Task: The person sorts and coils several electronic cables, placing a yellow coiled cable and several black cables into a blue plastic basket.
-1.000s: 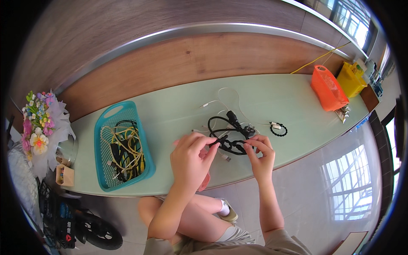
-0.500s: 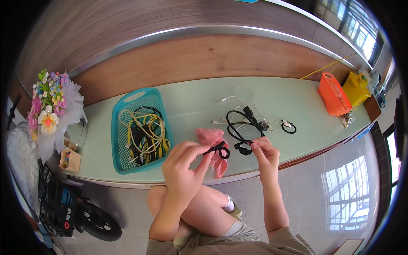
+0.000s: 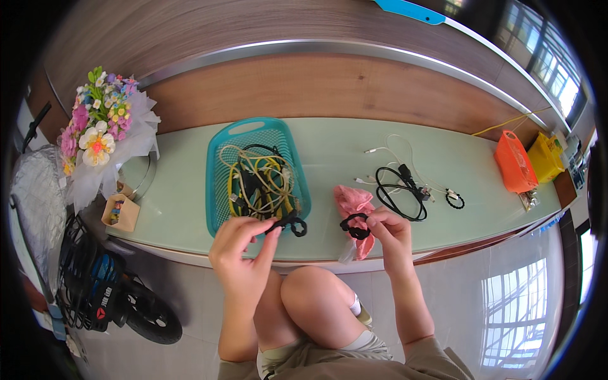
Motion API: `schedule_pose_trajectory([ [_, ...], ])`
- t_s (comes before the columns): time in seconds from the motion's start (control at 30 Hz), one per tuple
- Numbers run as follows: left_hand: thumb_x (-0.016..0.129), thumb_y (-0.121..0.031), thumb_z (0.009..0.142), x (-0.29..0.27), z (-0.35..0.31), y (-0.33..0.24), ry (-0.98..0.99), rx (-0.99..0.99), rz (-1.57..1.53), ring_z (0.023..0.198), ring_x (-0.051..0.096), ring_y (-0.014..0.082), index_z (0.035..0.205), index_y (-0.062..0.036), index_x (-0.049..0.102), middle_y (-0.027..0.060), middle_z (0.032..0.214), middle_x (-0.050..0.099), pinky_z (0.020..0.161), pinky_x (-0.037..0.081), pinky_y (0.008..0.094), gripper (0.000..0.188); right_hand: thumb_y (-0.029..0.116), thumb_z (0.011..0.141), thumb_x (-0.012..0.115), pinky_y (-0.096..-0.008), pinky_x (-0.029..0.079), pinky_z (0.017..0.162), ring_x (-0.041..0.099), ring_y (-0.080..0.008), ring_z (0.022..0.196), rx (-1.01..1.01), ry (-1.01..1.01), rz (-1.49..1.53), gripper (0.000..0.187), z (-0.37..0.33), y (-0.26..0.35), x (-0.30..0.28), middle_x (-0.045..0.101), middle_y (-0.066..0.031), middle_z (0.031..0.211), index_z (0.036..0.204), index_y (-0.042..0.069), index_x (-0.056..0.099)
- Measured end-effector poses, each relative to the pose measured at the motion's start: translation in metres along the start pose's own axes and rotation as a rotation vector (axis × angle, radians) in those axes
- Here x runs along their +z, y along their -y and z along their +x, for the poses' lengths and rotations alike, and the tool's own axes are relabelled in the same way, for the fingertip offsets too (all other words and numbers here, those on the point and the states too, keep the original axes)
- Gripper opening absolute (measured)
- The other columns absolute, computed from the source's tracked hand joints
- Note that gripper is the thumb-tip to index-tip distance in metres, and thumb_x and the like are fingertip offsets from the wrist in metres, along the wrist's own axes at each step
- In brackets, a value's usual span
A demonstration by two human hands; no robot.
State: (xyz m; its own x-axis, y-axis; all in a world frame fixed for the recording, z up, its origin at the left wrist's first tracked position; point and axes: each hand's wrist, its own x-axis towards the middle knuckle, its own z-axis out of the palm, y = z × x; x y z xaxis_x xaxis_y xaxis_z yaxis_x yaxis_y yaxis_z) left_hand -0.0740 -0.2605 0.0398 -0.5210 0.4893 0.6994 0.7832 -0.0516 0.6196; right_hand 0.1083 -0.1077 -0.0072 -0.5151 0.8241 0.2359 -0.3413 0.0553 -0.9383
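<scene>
My left hand point(image 3: 244, 253) pinches a black hair tie point(image 3: 292, 225) between thumb and fingertips, its loop hanging free just in front of a teal plastic basket point(image 3: 212, 202). To the right, my right hand point(image 3: 391, 237) pinches a second black hair tie point(image 3: 356, 227). That one is held over a crumpled pink cloth point(image 3: 348, 197) at the table's front edge; whether it touches the cloth I cannot tell. Yellow, white and black cables point(image 3: 261, 180) lie tangled inside the basket. Beyond my right hand, a coiled black power cable point(image 3: 387, 201) rests on the table.
Thin white cables point(image 3: 396, 152) and a black beaded band point(image 3: 455, 200) lie on the pale green table point(image 3: 329, 152). An orange basket point(image 3: 514, 161) and yellow container point(image 3: 546, 157) stand at its right end. A bouquet point(image 3: 101, 130) and small box point(image 3: 120, 213) are at the left.
The view has shifted, so the table's things sit further right. Both hands have moved left over the table: the left from the pink cloth toward the teal basket, the right from the black cable to the cloth.
</scene>
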Motion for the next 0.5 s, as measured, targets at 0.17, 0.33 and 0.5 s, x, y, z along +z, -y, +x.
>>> schedule_pose_trajectory([
  [0.17, 0.080, -0.004, 0.073, -0.025, 0.001, 0.024, -0.059, -0.090, 0.098, 0.066, 0.053, 0.0164, 0.086, -0.0071, 0.072, 0.0035, 0.081, 0.065, 0.054, 0.037, 0.0278, 0.015, -0.004, 0.089, 0.065, -0.0328, 0.050, 0.093, 0.059, -0.0138, 0.093, -0.109, 0.110, -0.071, 0.007, 0.022, -0.013, 0.023, 0.060, -0.0052, 0.086, 0.092, -0.003, 0.071],
  [0.33, 0.079, -0.003, 0.074, -0.043, 0.005, 0.033, -0.099, -0.089, 0.227, 0.070, 0.054, 0.0171, 0.086, -0.0074, 0.072, 0.0035, 0.082, 0.065, 0.056, 0.039, 0.0285, 0.015, 0.001, 0.080, 0.077, -0.0273, 0.045, 0.078, 0.053, -0.0104, 0.082, -0.205, 0.126, -0.317, 0.013, 0.031, -0.006, 0.059, 0.059, -0.0014, 0.083, 0.092, 0.006, 0.077],
  [0.5, 0.079, -0.005, 0.075, -0.036, 0.010, 0.035, -0.075, -0.074, 0.226, 0.075, 0.057, 0.0219, 0.087, -0.0072, 0.072, 0.0049, 0.083, 0.065, 0.064, 0.045, 0.0320, 0.014, 0.005, 0.079, 0.079, -0.0262, 0.044, 0.076, 0.055, -0.0127, 0.085, -0.307, 0.145, -0.381, 0.015, 0.041, -0.006, 0.081, 0.058, -0.0019, 0.088, 0.094, 0.007, 0.078],
])
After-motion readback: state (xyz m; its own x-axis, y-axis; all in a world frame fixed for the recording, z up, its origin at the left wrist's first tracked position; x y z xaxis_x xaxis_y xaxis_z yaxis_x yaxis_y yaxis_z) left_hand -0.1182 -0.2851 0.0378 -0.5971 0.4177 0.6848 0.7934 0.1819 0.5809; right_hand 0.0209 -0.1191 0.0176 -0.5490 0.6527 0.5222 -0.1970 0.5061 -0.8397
